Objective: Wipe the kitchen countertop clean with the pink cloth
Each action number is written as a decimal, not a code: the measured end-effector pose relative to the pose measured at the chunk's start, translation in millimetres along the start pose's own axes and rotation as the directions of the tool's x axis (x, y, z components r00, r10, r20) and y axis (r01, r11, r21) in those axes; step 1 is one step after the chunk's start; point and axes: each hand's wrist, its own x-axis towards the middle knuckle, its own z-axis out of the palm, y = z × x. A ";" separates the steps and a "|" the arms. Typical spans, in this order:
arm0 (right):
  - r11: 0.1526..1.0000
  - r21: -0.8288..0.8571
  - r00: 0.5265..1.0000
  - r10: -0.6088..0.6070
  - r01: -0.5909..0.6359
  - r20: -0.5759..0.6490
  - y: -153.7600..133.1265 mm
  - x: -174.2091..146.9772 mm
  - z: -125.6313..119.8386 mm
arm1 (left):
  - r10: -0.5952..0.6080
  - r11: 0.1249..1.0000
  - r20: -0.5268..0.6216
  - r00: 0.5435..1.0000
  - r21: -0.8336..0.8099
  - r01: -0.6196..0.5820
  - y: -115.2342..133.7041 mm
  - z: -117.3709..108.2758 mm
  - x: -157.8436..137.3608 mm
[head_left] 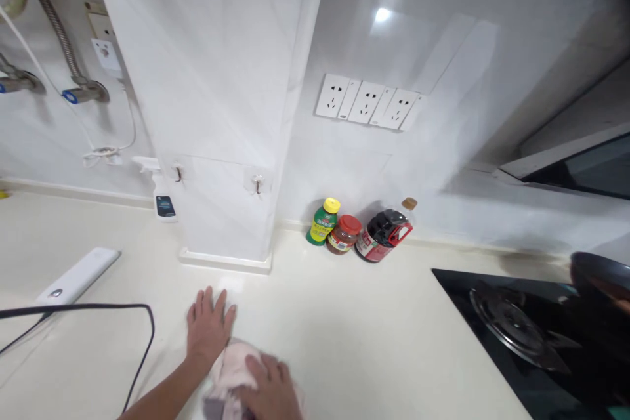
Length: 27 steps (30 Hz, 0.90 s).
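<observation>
My left hand [209,328] lies flat on the pale countertop [319,321], fingers spread, just in front of the white pillar's base. Beside it, my right hand [273,390] presses down on a crumpled light pink cloth [233,367]. The right fingers look a little blurred and rest over the cloth, which touches the counter. Part of the cloth is hidden under the hand and cut off by the lower picture edge.
Against the wall stand a green bottle [323,222], a red-lidded jar [344,235] and a dark sauce bottle [381,235]. A gas stove [516,328] is at right. Leftward are a spray bottle [162,197], a white flat device [79,277] and a black cable [113,306]. The pillar [216,210] juts out.
</observation>
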 end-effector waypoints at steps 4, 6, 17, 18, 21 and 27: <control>0.967 -0.023 0.967 0.254 -0.254 -0.022 74.4 24.4 -74.7 | -0.015 1.000 0.022 1.000 -0.008 0.015 2.3 -0.6 -0.4; 0.923 -0.079 0.927 0.372 -0.376 -0.057 105.7 43.5 -97.5 | -0.026 1.000 0.045 0.999 -0.005 0.026 3.7 -0.6 -0.3; 0.963 -0.124 0.970 0.233 -0.240 -0.071 108.1 118.4 -104.3 | -0.055 0.998 0.073 0.996 0.030 0.053 2.1 3.5 -0.3; 0.969 -0.112 0.974 0.214 -0.222 -0.075 118.2 118.4 -108.6 | -0.057 0.998 0.077 0.995 0.032 0.055 2.2 3.2 -0.3; 0.940 -0.118 0.945 0.306 -0.319 -0.113 165.4 111.8 -129.8 | -0.064 0.998 0.084 0.994 0.035 0.061 3.1 1.2 -0.5; 0.805 -0.190 0.824 0.521 -0.561 -0.223 271.4 36.3 -153.1 | -0.070 0.997 0.081 0.994 0.030 0.067 5.4 -1.4 -1.2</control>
